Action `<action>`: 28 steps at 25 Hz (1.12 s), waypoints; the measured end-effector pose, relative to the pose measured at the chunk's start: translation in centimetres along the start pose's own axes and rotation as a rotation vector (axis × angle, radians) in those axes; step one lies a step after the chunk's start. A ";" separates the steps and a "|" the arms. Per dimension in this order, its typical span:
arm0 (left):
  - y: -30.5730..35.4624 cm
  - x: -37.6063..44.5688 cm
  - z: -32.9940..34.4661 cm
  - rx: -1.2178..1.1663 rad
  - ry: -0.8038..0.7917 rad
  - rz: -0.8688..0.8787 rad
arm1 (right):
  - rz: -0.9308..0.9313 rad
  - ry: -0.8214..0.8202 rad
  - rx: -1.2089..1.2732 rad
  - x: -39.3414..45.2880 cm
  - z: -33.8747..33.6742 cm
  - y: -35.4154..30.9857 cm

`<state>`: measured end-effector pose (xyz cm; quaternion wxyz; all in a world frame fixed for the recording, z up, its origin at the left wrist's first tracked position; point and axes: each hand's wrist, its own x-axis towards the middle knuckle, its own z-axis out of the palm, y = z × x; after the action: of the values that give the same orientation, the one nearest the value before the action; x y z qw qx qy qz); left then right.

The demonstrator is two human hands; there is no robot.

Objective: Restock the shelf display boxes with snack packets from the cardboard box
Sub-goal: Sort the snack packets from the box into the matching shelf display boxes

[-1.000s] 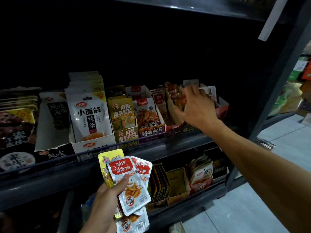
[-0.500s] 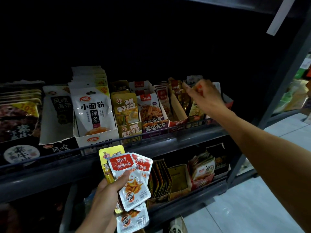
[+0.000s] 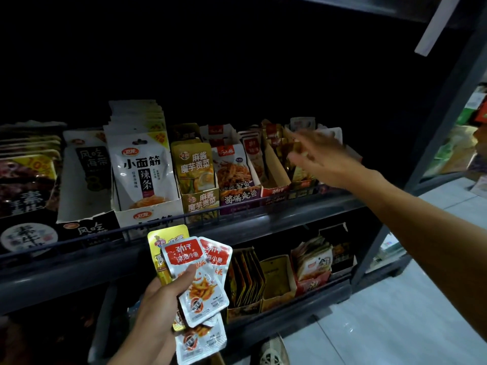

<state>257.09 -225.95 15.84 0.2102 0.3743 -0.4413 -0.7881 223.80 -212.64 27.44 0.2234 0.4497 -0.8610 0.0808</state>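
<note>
My left hand (image 3: 158, 309) grips a fan of snack packets (image 3: 197, 275): several red-and-silver fish packets over a yellow one, held low in front of the shelf rail. My right hand (image 3: 320, 156) hovers, blurred, with fingers spread and holding nothing, just in front of the right-hand display boxes (image 3: 279, 177) on the upper shelf. Those boxes hold small red and brown packets standing upright. The cardboard box is not in view.
The upper shelf (image 3: 263, 219) carries a row of display boxes: white noodle-strip bags (image 3: 142, 167), yellow packets (image 3: 195, 167), purple box (image 3: 237, 198). The lower shelf holds more boxes (image 3: 311, 264). A dark upright post (image 3: 445, 114) stands right; pale tiled floor beyond.
My right hand has drawn back from the right-hand display box and its fingers have spread open. The left hand's packets stay where they were.
</note>
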 end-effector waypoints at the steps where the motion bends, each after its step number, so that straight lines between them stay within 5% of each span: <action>1: -0.1 0.0 0.1 -0.003 -0.008 -0.001 | -0.008 -0.110 0.002 -0.4 0.1 -0.3; 5: 0.2 -0.7 0.3 -0.002 -0.046 0.008 | 0.088 -0.075 0.041 -1.2 -0.3 -1.2; 10: 1.5 -3.3 -1.1 -0.007 -0.111 0.021 | 0.072 0.349 0.351 -6.9 -2.3 -9.7; 12: 2.0 -4.9 -3.2 0.009 -0.106 0.030 | 0.126 0.146 0.665 -11.5 -2.5 -16.8; 17: 2.9 -8.6 -9.4 0.039 -0.034 0.113 | 0.428 -0.677 1.573 -17.2 -3.8 -29.5; 22: 3.9 -9.0 -13.1 -0.118 -0.069 0.067 | 0.582 -0.465 1.671 -16.7 -2.1 -34.0; 28: 3.6 -8.6 -13.2 0.050 0.074 0.193 | 0.590 -0.495 1.748 -16.8 -1.6 -35.1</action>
<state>272.71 -229.28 18.06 0.2918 0.3641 -0.4865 -0.7386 261.11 -220.18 19.01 -0.4094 0.2266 -0.5974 0.6512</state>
